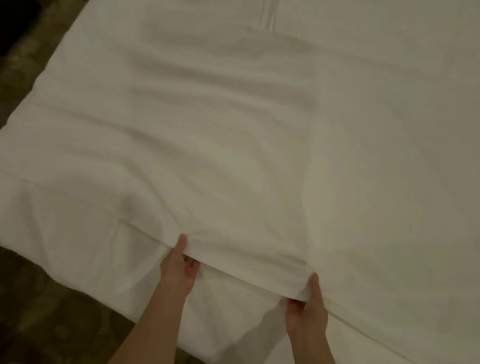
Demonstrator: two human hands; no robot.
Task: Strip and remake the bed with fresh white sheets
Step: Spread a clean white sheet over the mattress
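Head view looking down on a white sheet spread across the bed. Gripping its near edge with both hands — left hand pinching with thumb on top and fingers curled beneath, right hand doing the same just along the hem. Holding well apart, probably for pulling the cloth evenly toward the foot and drawing out the ripples fanning from the grip. Lifting the edge slightly off the layer below, perhaps for tucking — hard telling in this dim light. Dark patterned floor showing alongside.
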